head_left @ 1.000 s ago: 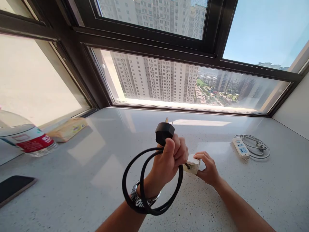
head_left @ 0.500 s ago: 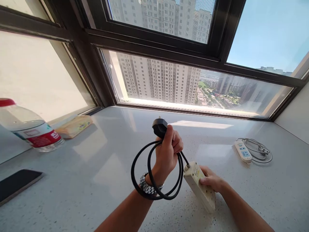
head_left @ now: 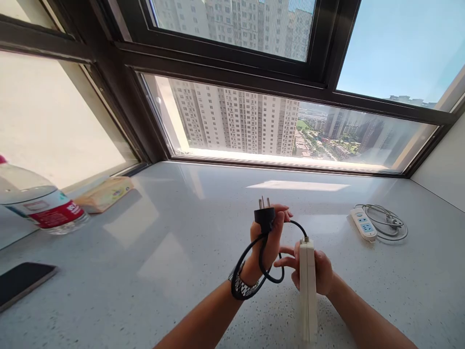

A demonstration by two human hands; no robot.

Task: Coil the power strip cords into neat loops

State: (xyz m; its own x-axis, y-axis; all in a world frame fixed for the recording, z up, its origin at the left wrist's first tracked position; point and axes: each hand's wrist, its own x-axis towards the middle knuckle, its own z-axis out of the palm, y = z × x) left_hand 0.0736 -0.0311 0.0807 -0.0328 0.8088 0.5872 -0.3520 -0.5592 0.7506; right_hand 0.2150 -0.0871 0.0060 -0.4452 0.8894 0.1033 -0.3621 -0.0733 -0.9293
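My left hand point(head_left: 271, 237), with a metal watch point(head_left: 244, 286) at its wrist, is closed around a looped black cord point(head_left: 237, 276). The cord's black three-pin plug point(head_left: 264, 218) points up beside the thumb. From the hand the cord runs right into the top end of a cream-coloured power strip point(head_left: 308, 286). My right hand point(head_left: 323, 271) grips that strip, thumb on the right side and fingers reaching past its left side. The strip stands edge-on, its narrow side facing me, so its socket face is hidden. Part of the loop hangs around the left wrist.
A second white power strip point(head_left: 364, 224) with a coiled grey cord point(head_left: 390, 223) lies at the right on the speckled white counter point(head_left: 174, 300). To the left are a water bottle point(head_left: 54, 213), a tissue pack point(head_left: 105, 194) and a black phone point(head_left: 25, 281). Windows point(head_left: 236, 121) rise behind.
Both hands have moved right. The right hand has turned the power strip from its socket face to its narrow edge. The plug has dropped, pins now upright, and the cord loops hang smaller.
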